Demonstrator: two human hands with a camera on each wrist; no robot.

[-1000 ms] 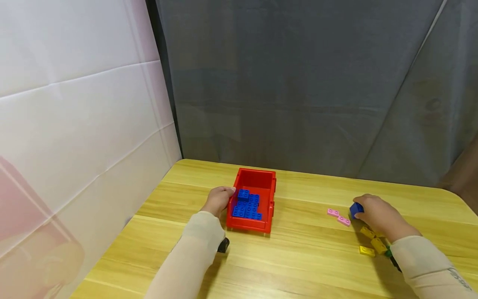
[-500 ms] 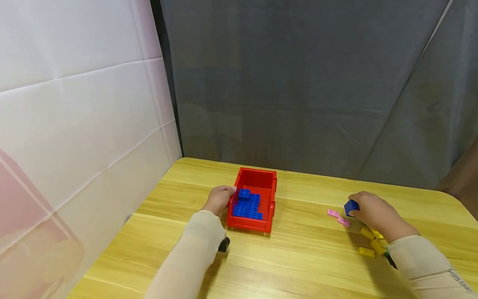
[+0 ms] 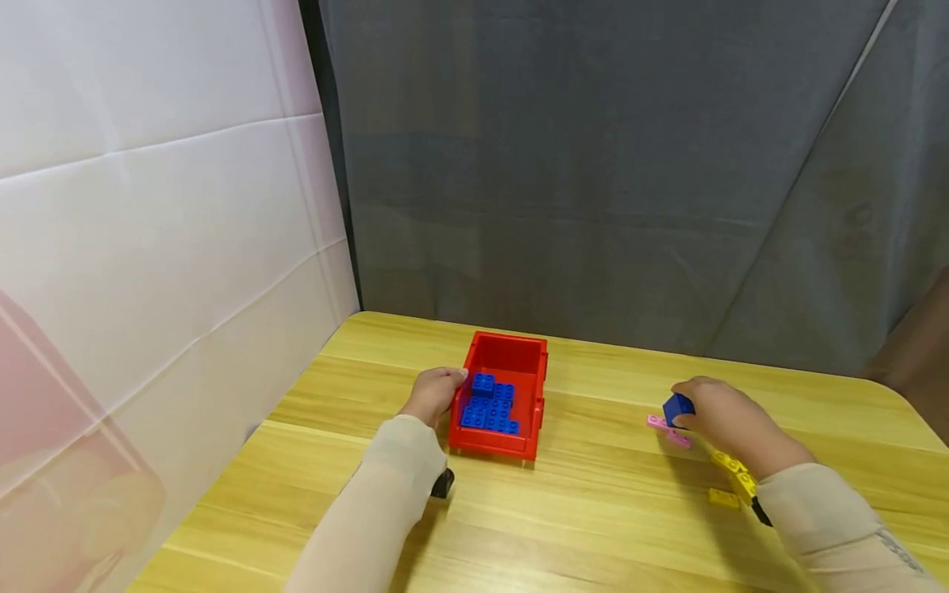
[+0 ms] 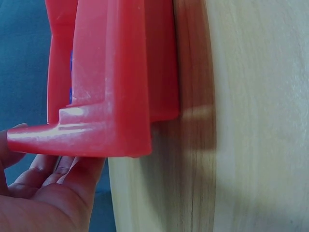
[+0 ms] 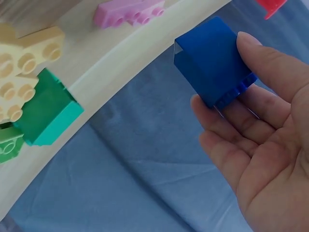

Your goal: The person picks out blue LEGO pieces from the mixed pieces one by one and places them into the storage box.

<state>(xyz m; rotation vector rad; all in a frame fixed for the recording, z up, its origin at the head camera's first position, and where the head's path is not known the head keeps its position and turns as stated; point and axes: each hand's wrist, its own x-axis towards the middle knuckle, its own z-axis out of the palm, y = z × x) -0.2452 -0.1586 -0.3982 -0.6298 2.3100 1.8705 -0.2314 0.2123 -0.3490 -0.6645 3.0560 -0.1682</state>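
My left hand grips the left rim of a red plastic bin. The left wrist view shows the thumb over the bin's lip and the fingers below it. Inside the bin, several blue toy bricks lie studs up, one stacked higher. Over at the right, my right hand pinches a blue brick between thumb and fingers, held above the table. Seen from the right wrist, this brick is tilted, its studs toward the fingers.
Pink bricks lie just under the right hand. Yellow bricks sit nearer the right sleeve, and a green brick beside them shows in the right wrist view. A grey curtain hangs behind the wooden table; a white one hangs at left.
My right hand has lifted the blue brick and carried it left, from beside the pink bricks to above them. The left hand and the bin have stayed put.
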